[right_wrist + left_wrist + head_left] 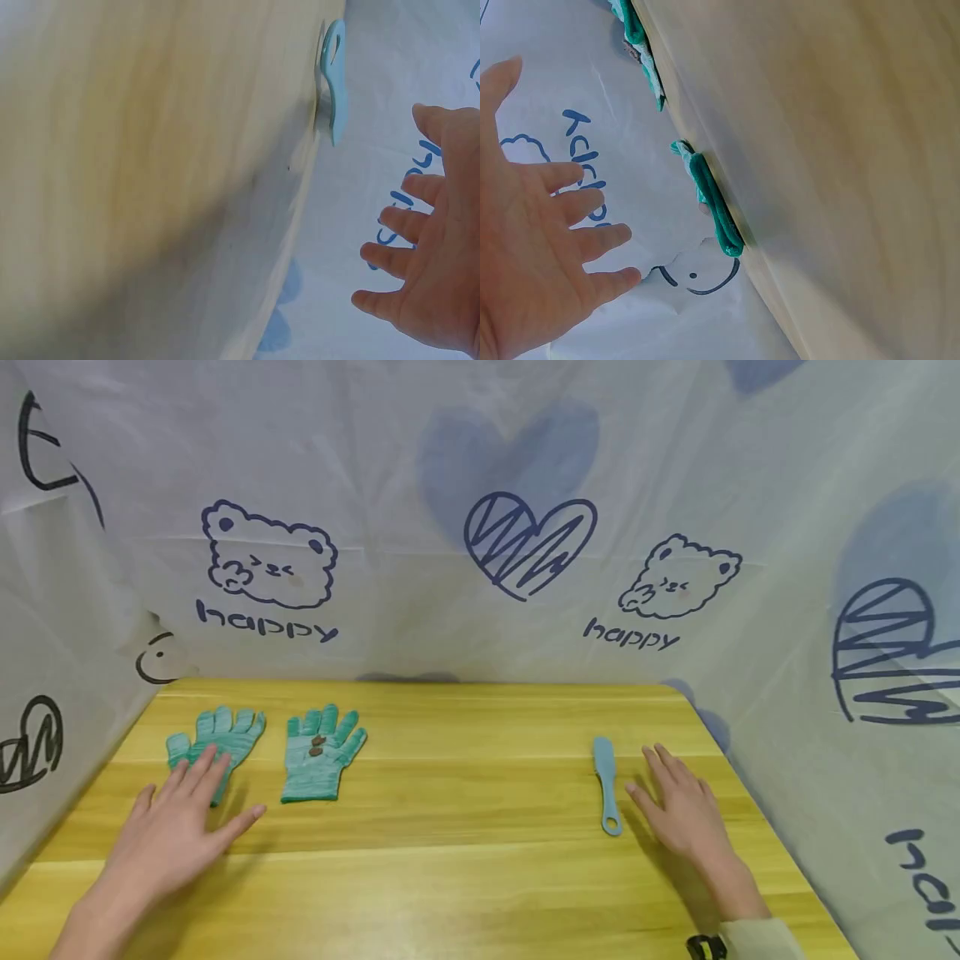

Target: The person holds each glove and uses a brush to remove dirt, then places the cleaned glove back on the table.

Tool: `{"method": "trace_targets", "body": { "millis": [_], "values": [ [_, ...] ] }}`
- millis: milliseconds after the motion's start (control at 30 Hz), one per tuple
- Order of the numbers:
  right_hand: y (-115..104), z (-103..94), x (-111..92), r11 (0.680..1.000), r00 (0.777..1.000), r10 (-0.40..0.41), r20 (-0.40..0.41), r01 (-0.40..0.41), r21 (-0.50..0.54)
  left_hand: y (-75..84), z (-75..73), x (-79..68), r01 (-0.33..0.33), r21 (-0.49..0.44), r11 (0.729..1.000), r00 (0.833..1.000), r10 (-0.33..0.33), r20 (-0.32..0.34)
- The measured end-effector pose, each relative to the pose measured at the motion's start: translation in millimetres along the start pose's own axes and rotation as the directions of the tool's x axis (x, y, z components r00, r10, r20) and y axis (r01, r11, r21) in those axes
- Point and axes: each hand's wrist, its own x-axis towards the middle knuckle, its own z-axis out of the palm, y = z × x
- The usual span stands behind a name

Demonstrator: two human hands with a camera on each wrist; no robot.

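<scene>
My left hand hovers above the table with fingers spread, holding nothing. Its fingertips overlap, in the head view, part of a green-and-white knitted glove lying flat. To the right of that lies a second matching glove, with small brown patches on its upper face. My right hand, also empty with its fingers extended, is over the table just right of a blue-grey long-handled tool. This tool, perhaps a brush, has a hole at its near end and shows edge-on in the right wrist view.
Both hands are above a yellow wood-grain table. A pale cloth printed with hearts, bears and lettering hangs behind the table and along both sides. A dark band circles the right wrist beside a light sleeve.
</scene>
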Motion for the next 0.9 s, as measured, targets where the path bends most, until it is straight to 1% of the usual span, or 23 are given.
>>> {"method": "trace_targets", "body": {
  "millis": [133, 267, 367, 467, 600, 733, 900],
  "values": [
    [-3, 1.3, 0, 0.999, 0.999, -0.011, -0.049, 0.013, 0.052, 2.7, -4.0, 3.4, 0.006, -0.029, 1.0, 0.999, -0.007, -0.032],
    [-7, 1.2, 2, 0.995, 0.995, -0.011, -0.099, 0.021, 0.1, 6.3, -7.3, 7.6, 0.019, -0.062, 0.998, 0.996, -0.024, -0.091],
    [-10, 0.8, 5, 0.991, 0.994, 0.005, -0.113, 0.01, 0.136, 9.4, -8.8, 12.2, 0.035, -0.083, 0.996, 0.991, -0.045, -0.125],
    [-11, 0.7, 7, 0.987, 0.995, 0.026, -0.096, -0.01, 0.162, 12.4, -7.7, 16.8, 0.034, -0.094, 0.995, 0.988, -0.048, -0.149],
    [-12, 0.9, 9, 0.984, 0.997, 0.04, -0.071, -0.028, 0.174, 17.0, -5.6, 23.4, 0.015, -0.1, 0.995, 0.987, -0.031, -0.16],
    [-13, 0.5, 13, 0.985, 0.999, 0.038, -0.037, -0.032, 0.169, 20.8, -4.5, 32.4, 0.009, -0.129, 0.992, 0.989, -0.027, -0.144],
    [-14, 1.1, 22, 0.987, 0.999, 0.013, 0.046, -0.02, 0.162, 21.3, -4.7, 45.0, 0.013, -0.178, 0.984, 0.994, -0.031, -0.101]
  ]
}}
